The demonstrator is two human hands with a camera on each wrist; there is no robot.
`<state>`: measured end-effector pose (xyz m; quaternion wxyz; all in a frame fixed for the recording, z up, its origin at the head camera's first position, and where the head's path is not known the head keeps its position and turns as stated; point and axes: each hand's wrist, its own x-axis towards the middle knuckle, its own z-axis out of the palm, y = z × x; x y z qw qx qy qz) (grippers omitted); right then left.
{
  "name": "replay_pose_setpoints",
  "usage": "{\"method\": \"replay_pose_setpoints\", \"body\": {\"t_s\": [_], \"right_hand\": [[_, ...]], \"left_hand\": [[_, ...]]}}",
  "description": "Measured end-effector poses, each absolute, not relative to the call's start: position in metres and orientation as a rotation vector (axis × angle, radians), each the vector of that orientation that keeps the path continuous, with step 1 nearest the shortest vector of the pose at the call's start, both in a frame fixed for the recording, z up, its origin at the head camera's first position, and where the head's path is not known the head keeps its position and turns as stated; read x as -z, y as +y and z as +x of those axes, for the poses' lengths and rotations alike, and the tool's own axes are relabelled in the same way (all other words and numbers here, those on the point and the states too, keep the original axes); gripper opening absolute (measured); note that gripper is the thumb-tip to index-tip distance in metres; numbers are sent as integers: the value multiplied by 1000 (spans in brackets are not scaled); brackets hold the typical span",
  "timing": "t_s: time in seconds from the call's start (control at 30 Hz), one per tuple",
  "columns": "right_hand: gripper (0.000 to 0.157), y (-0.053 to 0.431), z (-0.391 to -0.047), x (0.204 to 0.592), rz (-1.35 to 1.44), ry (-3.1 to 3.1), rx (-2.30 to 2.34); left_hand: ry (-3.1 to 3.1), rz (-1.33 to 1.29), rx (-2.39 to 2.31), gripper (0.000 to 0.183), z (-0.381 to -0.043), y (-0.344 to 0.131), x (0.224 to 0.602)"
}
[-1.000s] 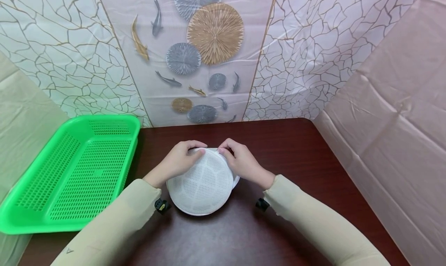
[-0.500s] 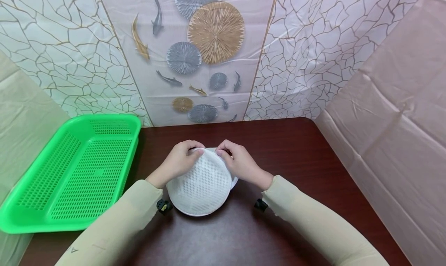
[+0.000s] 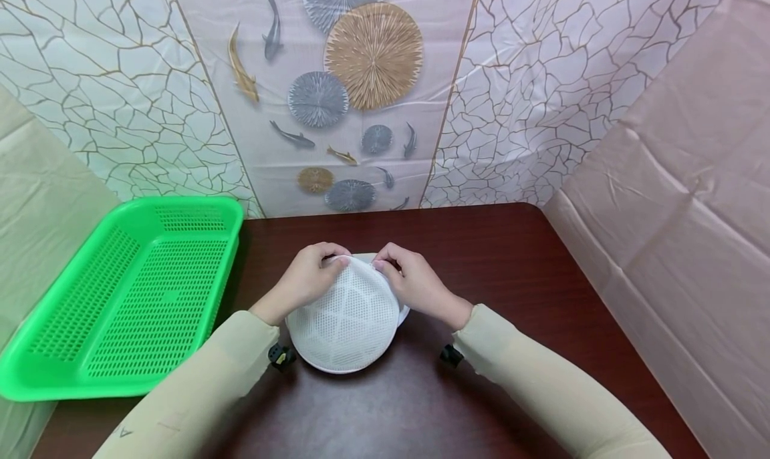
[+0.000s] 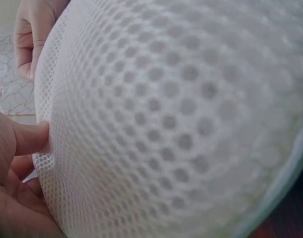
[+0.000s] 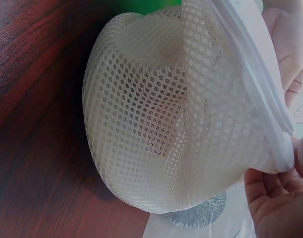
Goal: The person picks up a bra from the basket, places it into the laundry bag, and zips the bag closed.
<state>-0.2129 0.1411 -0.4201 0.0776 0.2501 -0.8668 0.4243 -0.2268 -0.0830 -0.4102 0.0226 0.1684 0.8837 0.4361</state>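
A round white mesh laundry bag (image 3: 345, 325) is held tilted over the table, its flat mesh face turned up toward me. At its upper left edge my left hand (image 3: 305, 276) pinches the rim between thumb and fingers. My right hand (image 3: 416, 282) pinches the edge a short way to the right. Along that edge runs a white zipper band (image 5: 255, 64), seen in the right wrist view, where the mesh body bulges out below. Mesh fills most of the left wrist view, with the left thumb (image 4: 32, 138) pressed on it. The zipper pull cannot be made out.
A large green plastic basket (image 3: 162, 298) stands at the left. The dark red-brown table (image 3: 481, 258) reaches to a patterned cloth backdrop (image 3: 511, 111), with a plain beige cloth (image 3: 674, 178) along the right side.
The bag has tilted and shifted slightly left, and its upper right edge now bends inward between the hands. Both hands keep their grip and have moved only a little.
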Motion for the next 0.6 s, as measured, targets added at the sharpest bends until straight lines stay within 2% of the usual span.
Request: {"method": "replay_pose_setpoints", "body": {"t_s": [0.6], "right_hand": [[4, 145, -210, 419, 760, -2602, -1258]], "left_hand": [[2730, 457, -1345, 15, -225, -88, 408]]}}
